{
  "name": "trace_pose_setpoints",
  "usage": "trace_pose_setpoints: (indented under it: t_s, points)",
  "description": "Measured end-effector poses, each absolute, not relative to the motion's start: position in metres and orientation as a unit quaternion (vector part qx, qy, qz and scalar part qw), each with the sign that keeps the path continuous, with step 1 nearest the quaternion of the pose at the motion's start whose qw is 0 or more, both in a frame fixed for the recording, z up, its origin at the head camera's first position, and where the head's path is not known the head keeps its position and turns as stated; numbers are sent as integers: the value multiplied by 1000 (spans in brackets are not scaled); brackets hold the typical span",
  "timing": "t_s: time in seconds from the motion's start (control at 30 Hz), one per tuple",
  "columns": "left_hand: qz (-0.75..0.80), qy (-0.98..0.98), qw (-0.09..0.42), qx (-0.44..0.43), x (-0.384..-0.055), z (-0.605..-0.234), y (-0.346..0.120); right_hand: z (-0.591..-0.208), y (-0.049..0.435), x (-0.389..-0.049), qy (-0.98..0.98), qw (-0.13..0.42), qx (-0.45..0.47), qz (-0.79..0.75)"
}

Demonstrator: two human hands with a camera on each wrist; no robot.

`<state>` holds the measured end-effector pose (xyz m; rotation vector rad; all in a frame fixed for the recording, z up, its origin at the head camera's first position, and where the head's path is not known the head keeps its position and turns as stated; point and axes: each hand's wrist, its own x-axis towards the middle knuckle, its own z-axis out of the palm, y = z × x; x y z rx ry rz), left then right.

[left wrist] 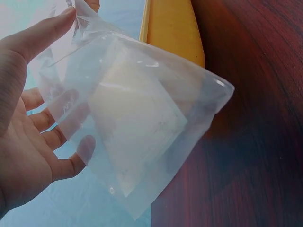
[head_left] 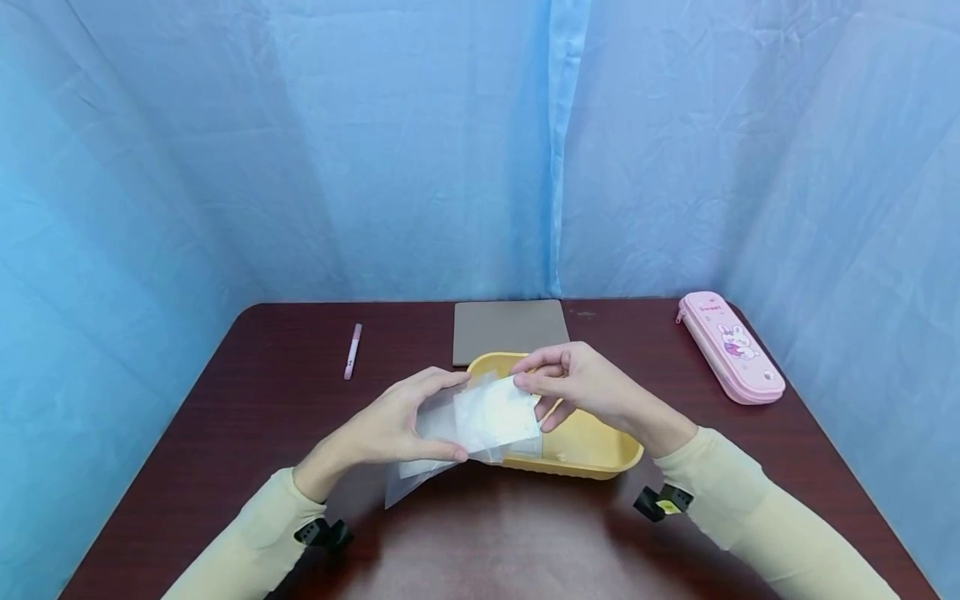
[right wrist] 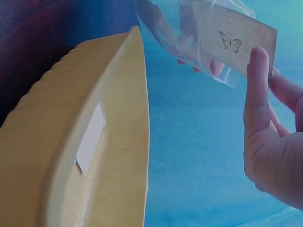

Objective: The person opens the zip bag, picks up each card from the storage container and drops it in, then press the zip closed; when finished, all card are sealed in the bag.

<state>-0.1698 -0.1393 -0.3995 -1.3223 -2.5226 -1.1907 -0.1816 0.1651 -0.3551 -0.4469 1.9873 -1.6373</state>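
Observation:
A clear plastic bag is held by my left hand, its thumb in front and the other fingers behind the film. Inside the bag's lower part lies a whitish card or paper stack. My right hand pinches the right end of a white card between thumb and fingers. In the right wrist view this card bears a dark butterfly print, and its far end overlaps the bag; whether it is inside the bag's mouth I cannot tell. Both hands are above a yellow plastic basket.
A small white piece lies in the basket. Behind the basket is a flat grey rectangular pad. A white and pink pen lies at the left, a pink rabbit pencil case at the right. Blue curtains surround the dark table.

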Motion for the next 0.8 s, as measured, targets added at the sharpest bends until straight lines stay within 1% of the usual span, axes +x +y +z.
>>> trace_pose_setpoints:
  t_s: [0.13, 0.3, 0.57, 0.8]
  points:
    - [-385, -816, 34, -431, -170, -398, -141, -353, 170, -180, 715, 289, -194, -606]
    - [-391, -816, 29, -425, -170, -398, -142, -352, 173, -178, 683, 314, -225, -620]
    - [-390, -813, 30, -432, -170, -399, -142, -355, 171, -179, 707, 310, -181, -609]
    - [-394, -810, 31, -432, -171, -396, -141, -354, 169, -180, 726, 270, -140, -617]
